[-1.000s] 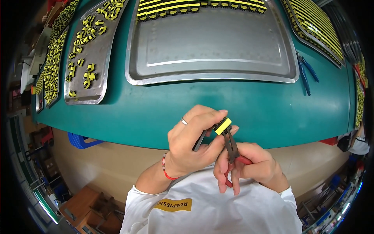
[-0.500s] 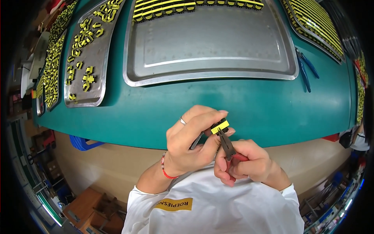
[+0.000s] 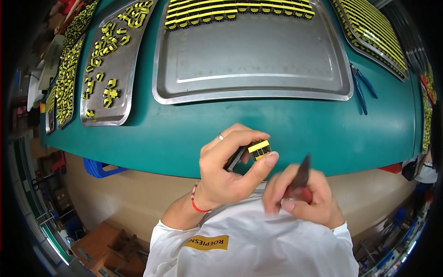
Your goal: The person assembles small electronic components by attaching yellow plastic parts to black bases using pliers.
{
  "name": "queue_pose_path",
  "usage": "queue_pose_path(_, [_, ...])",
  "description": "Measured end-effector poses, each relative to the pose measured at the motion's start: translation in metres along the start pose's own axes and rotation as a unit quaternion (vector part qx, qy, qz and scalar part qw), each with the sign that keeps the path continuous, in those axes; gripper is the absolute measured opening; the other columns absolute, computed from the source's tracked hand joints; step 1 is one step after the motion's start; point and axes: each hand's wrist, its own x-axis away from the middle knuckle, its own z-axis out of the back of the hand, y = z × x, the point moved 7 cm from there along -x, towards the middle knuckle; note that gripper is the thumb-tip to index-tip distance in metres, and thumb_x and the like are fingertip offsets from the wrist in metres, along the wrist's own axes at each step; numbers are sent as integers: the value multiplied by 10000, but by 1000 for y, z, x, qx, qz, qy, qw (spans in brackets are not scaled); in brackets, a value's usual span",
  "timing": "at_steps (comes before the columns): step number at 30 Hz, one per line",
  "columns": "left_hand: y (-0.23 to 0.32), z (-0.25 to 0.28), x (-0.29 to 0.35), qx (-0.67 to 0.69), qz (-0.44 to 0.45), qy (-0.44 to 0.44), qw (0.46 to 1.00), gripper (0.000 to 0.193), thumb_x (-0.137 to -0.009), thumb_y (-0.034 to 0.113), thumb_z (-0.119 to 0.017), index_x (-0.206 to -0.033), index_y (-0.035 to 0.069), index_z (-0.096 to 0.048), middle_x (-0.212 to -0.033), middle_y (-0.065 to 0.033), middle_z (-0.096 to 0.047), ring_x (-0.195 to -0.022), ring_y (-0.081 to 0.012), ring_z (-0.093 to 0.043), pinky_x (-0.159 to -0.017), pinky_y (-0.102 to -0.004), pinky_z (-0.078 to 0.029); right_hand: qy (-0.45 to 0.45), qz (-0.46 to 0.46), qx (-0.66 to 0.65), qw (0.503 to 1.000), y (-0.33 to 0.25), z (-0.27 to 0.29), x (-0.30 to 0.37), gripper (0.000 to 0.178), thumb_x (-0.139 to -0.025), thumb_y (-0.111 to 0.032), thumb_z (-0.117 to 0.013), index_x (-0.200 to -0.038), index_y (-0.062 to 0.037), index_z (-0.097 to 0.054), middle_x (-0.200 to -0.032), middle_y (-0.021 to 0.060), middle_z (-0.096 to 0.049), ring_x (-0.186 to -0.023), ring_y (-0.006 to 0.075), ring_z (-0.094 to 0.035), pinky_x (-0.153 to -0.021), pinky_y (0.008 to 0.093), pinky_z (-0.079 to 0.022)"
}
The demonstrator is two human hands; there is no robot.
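Green table (image 3: 152, 143) across the upper view; clock read from centre. Big metal tray (image 3: 254, 57) at 12, rows of yellow-black blocks (image 3: 203, 15) along its far end. Narrow metal tray (image 3: 123, 78) at 10, loose pieces (image 3: 110, 93) scattered in it. Left hand (image 3: 216, 174) at 6, clamped on the held block (image 3: 259, 148) plus a dark tool (image 3: 236, 158), type unclear. Right hand (image 3: 316, 205) at 4, blurred, wrapped round red-handled pliers (image 3: 302, 177), apart from block. Blue-handled tool (image 3: 359, 93) on table at 2. Held block: left fingertips, that hand's 2 o'clock.
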Motion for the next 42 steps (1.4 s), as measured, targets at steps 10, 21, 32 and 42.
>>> queue_pose_path(10, [-4, -16, 6, 75, 60, -43, 994, 218, -808, 68, -711, -964, -69, -645, -852, -123, -663, -708, -150, -568, -620, -258, -453, 310, 323, 523, 725, -30, 9, -2, 446, -643, 67, -773, -1057, 9, -619, -885, 127, -621, -651, 181, -579, -522, 265, -459])
queue_pose_path(21, [-28, -24, 2, 579, 175, 8, 797, 806, -960, 670, -308, -1297, -32, -517, -1189, -205, -576, -1092, -314, -568, -1037, -503, -423, 266, 245, 417, 834, -31, 7, -3, 392, -729, -29, -800, -1087, 19, -647, -892, 108, -697, -608, 180, -595, -586, 292, -472])
queue_pose_path(32, [-18, -35, 8, 426, 86, -108, 894, 905, -986, 678, -164, -1306, -101, -494, -1230, -274, -605, -1203, -461, -560, -1090, -544, -388, 239, 214, 436, 841, -24, 5, -8, 303, -847, 15, -695, -1124, 95, -601, -940, 139, -634, -702, 135, -556, -597, 254, -465])
queue_pose_path(42, [-22, -37, 14, 441, 132, -96, 883, 889, -998, 652, -135, -1311, -100, -492, -1243, -262, -607, -1222, -459, -548, -1096, -536, -392, 247, 220, 471, 818, -26, 9, -6, 326, -810, 26, -714, -1116, 78, -614, -905, 137, -643, -691, 154, -574, -595, 267, -472])
